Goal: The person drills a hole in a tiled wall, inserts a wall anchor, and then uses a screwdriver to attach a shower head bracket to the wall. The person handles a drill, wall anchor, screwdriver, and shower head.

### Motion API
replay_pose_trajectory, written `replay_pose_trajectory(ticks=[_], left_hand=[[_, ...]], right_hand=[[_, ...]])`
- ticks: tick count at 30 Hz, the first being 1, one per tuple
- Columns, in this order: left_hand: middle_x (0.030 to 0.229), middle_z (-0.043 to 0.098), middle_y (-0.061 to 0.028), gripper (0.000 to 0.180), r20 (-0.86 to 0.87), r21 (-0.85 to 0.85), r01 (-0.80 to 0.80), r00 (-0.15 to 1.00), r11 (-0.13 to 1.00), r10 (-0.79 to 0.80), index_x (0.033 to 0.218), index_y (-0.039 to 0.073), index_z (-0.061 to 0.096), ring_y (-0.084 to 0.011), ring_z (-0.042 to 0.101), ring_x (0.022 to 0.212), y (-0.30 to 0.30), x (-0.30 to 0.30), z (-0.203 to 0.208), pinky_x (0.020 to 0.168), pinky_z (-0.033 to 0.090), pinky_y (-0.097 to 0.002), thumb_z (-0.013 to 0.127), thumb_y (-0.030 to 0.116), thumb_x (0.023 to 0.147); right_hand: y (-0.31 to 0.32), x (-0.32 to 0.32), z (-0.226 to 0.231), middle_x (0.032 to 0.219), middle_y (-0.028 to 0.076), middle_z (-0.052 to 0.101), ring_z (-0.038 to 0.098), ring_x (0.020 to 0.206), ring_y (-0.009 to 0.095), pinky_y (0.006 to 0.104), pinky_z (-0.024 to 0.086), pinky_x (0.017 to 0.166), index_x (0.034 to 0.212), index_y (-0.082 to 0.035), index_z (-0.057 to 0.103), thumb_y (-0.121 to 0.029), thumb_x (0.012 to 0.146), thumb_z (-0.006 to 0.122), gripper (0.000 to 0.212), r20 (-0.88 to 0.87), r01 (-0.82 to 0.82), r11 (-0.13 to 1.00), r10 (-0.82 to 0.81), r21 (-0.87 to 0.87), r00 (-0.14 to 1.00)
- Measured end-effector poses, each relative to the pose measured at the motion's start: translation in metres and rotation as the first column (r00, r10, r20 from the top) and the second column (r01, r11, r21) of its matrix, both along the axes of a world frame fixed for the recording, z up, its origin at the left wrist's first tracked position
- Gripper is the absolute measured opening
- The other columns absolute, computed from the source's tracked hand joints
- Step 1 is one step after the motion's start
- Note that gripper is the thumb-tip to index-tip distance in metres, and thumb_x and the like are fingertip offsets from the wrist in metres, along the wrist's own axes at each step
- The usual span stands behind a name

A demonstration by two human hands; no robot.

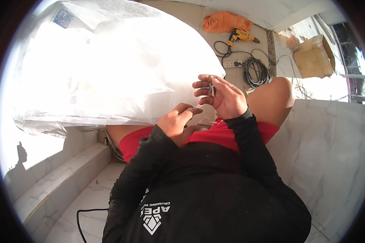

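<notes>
My right hand is raised over my lap, palm turned up. Its thumb and fingers close on a small metal fitting with a thin pin; its exact kind is too small to tell. Lower and to the left is my left hand, fingers bent and thumb apart from them, with nothing visible in its grip. Its fingertips are near a small clear plastic bag on my lap. A large white translucent sheet covers something bulky in front of me, its lower edge close to my left hand.
A yellow power drill lies by an orange cloth on the far tiles. Near it are a coiled black cable and a white power strip. A cardboard box stands far right. A tiled step runs at left.
</notes>
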State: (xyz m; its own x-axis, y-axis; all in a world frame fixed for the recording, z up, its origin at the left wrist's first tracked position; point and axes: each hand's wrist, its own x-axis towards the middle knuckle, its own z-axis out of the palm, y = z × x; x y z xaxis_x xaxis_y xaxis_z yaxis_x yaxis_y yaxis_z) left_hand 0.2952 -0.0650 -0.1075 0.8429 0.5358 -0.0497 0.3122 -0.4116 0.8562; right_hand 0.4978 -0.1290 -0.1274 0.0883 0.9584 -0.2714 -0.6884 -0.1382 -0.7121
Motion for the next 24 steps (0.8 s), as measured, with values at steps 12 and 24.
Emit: replay_pose_trajectory(ticks=[12, 24], left_hand=[[0.126, 0.061, -0.0235, 0.051, 0.123, -0.913, 0.385, 0.573, -0.135, 0.810, 0.122, -0.008, 0.057, -0.0394, 0.059, 0.119, 0.039, -0.002, -0.026, 0.109, 0.045, -0.0487, 0.038, 0.037, 0.107], [0.074, 0.070, -0.0139, 0.021, 0.373, 0.018, -0.785, 0.579, 0.619, 0.725, 0.081, 0.006, 0.066, -0.0350, 0.066, 0.069, 0.106, -0.069, -0.068, 0.063, 0.052, -0.0441, 0.061, 0.025, 0.089]], right_hand=[[0.052, -0.078, 0.049, 0.106, 0.021, 0.069, 0.070, 0.095, 0.036, 0.0375, 0.055, 0.080, 0.120, 0.000, 0.061, -0.007, 0.099, 0.056, 0.023, 0.980, -0.466, 0.867, -0.104, 0.174, 0.172], [0.181, -0.236, 0.134, 0.093, 0.009, 0.069, 0.067, 0.080, 0.015, 0.0270, 0.055, 0.073, 0.114, -0.006, 0.074, 0.001, 0.087, 0.074, 0.028, 0.873, -0.664, 0.568, -0.281, 0.487, 0.399]])
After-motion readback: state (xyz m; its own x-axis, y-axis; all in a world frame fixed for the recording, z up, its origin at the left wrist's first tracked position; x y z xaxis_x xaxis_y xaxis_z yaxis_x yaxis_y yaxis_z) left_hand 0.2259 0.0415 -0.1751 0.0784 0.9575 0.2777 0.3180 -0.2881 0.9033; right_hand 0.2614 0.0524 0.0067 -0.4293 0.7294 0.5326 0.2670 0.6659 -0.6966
